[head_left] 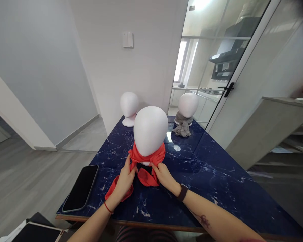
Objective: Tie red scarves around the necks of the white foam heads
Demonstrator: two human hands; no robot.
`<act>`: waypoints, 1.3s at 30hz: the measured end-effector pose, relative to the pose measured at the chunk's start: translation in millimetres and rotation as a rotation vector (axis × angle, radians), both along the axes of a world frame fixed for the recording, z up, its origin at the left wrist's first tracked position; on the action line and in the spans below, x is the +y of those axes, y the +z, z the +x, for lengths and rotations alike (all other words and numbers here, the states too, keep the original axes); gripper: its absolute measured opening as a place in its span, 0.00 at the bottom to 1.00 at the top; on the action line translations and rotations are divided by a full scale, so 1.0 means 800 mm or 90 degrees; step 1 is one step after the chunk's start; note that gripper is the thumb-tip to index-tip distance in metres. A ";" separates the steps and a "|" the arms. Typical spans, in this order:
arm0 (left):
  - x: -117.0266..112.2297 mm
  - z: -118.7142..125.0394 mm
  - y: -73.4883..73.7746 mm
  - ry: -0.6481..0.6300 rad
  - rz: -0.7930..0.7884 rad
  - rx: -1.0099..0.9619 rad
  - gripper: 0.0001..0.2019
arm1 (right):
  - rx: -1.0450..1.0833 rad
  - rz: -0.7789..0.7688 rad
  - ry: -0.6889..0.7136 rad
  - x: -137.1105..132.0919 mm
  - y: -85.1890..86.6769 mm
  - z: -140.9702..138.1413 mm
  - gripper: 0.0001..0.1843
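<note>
**Both hands pinch a red scarf at a foam head's neck**

Nearest the camera, at about 7 o'clock from the table's middle, a tablet (36, 232) sits below the table (217, 188) edge. A phone (81, 188) lies face up on the dark blue marbled top at 8 o'clock, set well aside of the work.

The two forearms come in from 6 o'clock and meet at the table's centre. The left hand (125, 181) pinches a fold of the scarf (147, 168) between thumb and fingers, just below the knot area, with one loose tail trailing under its palm toward 7 o'clock. The right hand (164, 175) — a dark watch (183, 192) at the wrist — pinches the other side of the cloth, fingers closed on it at the neck. The grips sit opposite one another, which looks suited to keeping the wrap taut from both sides; the second tail hangs down between the hands onto the table.

The scarf is wound round the neck of the head (150, 130), a plain white foam form that stands upright at the centre, facing away or featureless — I cannot tell which.

Farther off, a bare head (129, 107) stands at 11 o'clock near the wall, and a third head (188, 105) at 1 o'clock wears a grey scarf (182, 126), ends resting on the table. Behind it, a glass door (224, 67) shows a kitchen.
</note>
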State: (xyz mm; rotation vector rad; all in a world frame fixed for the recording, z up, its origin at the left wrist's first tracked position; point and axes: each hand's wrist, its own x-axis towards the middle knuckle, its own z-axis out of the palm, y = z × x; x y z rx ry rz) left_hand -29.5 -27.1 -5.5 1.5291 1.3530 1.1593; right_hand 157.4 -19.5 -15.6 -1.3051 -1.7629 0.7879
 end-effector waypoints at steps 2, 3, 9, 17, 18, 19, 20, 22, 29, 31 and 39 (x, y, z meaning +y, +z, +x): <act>-0.006 0.004 0.005 -0.043 0.041 0.108 0.18 | -0.015 0.020 -0.010 0.000 0.001 0.000 0.26; -0.008 0.008 0.006 -0.060 0.061 0.160 0.17 | -0.020 0.044 0.001 -0.001 0.001 -0.001 0.24; -0.013 0.039 0.005 -0.058 0.077 0.447 0.15 | -0.070 0.111 0.075 -0.013 0.004 -0.014 0.17; -0.028 0.029 0.016 -0.058 0.052 0.404 0.12 | -0.072 0.083 0.066 -0.014 0.006 -0.011 0.16; -0.030 0.023 0.018 -0.043 0.042 0.356 0.12 | -0.074 0.086 0.063 -0.014 0.006 -0.012 0.16; -0.033 0.018 0.020 -0.030 0.028 0.297 0.11 | -0.074 0.091 0.062 -0.014 0.006 -0.012 0.16; -0.035 0.014 0.022 -0.026 0.008 0.226 0.11 | -0.069 0.096 0.062 -0.014 0.005 -0.012 0.15; -0.038 0.010 0.026 -0.040 -0.059 0.041 0.13 | -0.056 0.084 0.067 -0.015 0.005 -0.014 0.16; -0.045 0.026 0.039 -0.090 -0.243 -0.326 0.18 | 0.112 -0.035 0.103 -0.016 0.005 -0.020 0.12; -0.043 0.029 0.039 -0.088 -0.180 -0.251 0.16 | 0.254 -0.108 0.147 -0.018 0.008 -0.024 0.12; -0.036 0.024 0.037 -0.166 -0.038 0.052 0.18 | 0.578 -0.482 0.085 -0.024 0.014 -0.027 0.13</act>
